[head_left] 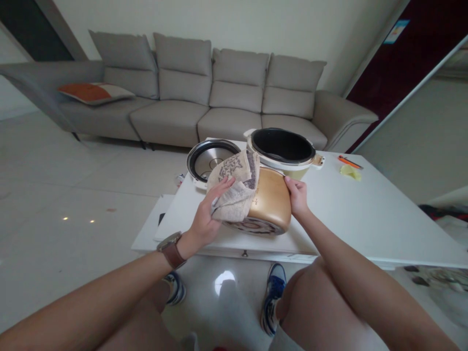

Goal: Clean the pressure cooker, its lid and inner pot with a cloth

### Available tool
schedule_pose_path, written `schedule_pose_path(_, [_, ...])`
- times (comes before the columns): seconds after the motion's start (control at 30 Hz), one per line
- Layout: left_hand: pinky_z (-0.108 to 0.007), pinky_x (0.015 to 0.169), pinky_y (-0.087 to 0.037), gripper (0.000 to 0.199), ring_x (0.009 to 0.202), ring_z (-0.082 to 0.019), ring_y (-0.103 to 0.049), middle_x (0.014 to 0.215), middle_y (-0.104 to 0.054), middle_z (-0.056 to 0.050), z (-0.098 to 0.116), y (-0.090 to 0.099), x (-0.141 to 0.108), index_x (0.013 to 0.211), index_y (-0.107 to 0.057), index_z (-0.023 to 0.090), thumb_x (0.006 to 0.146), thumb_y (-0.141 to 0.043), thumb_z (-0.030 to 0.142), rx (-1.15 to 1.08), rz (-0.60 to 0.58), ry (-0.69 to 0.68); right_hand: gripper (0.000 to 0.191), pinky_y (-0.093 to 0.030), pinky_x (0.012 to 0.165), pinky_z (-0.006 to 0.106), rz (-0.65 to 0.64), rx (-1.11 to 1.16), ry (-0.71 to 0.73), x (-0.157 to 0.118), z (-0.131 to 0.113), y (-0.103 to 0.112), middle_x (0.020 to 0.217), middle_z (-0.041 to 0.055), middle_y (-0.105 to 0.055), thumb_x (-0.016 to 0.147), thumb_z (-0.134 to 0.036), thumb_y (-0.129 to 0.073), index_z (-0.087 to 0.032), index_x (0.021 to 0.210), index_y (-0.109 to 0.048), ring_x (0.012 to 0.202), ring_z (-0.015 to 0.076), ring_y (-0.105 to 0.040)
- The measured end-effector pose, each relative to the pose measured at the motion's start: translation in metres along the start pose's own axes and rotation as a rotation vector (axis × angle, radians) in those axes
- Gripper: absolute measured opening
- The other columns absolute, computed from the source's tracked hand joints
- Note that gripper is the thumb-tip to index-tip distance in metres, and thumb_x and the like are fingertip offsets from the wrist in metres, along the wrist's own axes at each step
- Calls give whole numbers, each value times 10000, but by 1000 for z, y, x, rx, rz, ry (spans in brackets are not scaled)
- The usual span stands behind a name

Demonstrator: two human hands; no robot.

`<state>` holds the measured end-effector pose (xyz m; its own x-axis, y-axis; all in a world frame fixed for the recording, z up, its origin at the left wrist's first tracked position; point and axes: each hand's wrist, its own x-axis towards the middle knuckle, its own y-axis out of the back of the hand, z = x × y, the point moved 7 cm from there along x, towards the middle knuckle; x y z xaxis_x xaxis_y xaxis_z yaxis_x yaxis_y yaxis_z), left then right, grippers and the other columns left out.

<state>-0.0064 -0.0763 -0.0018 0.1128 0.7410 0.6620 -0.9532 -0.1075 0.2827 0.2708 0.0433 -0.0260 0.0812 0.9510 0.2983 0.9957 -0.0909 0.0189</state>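
A gold-coloured rice cooker inner pot (272,200) is tipped on its side over the front of the table, its base turned toward me. My right hand (297,196) pinches the pot's rim on the right. Against the pot's left side, my left hand (212,209) presses a patterned beige cloth (236,192), fingers laid over it. Behind the pot stands the rice cooker body (310,161), open at the top with a black inside. The round cooker lid (214,163), with a metal inner face, is to the left, partly hidden by the cloth.
The white table (351,219) has a drawer knob at its front edge. Toward its far right lie an orange utility knife (350,162) and a pale yellow-green scrap (350,172). A grey sofa (234,117) with an orange-and-white cushion (95,92) stands behind. My feet are below the table edge.
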Motion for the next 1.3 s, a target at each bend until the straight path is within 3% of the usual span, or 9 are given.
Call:
schedule_pose_path(0.2, [-538,1265,-323,540,1498,-315,-465,1555,-575,-118,10,10,8,1507,-560,258,985,-617,385,88,12,-69,685,-154,494,294,-17,-25,18,2,2,-14,514,-53,-254,751,-760,-685,-235,491,-331,524,97,-212])
schedule_pose_path(0.5, [-583,1265,-311,503,1517,-327,-439,1565,-566,-101,24,-3,15,1489,-580,309,999,-594,419,121,-105,-151,540,-249,533,285,-121,-141,144,4,-28,-9,566,-38,-347,829,-583,-706,-211,532,-453,578,114,-298])
schedule_pose_path(0.8, [-602,1267,-297,519,1523,-334,-429,1584,-546,-100,26,-10,19,1502,-559,305,992,-601,390,136,-130,-159,699,-170,467,278,-100,-86,3,8,-17,-9,513,-35,-359,718,-796,-735,-210,489,-430,520,94,-243])
schedule_pose_path(1.0, [-595,1276,-291,541,1541,-323,-402,1612,-510,-104,21,-9,11,1519,-546,304,988,-617,383,101,-159,-149,766,-159,457,283,-64,-78,38,5,-11,4,495,-45,-290,708,-872,-682,-224,479,-345,504,89,-211])
schedule_pose_path(1.3, [-561,1280,-311,569,1533,-313,-417,1604,-521,-106,10,-8,6,1546,-523,282,987,-606,353,27,-119,-60,769,-146,456,285,-43,-45,2,5,7,19,479,-56,-264,690,-844,-719,-230,477,-307,486,81,-201])
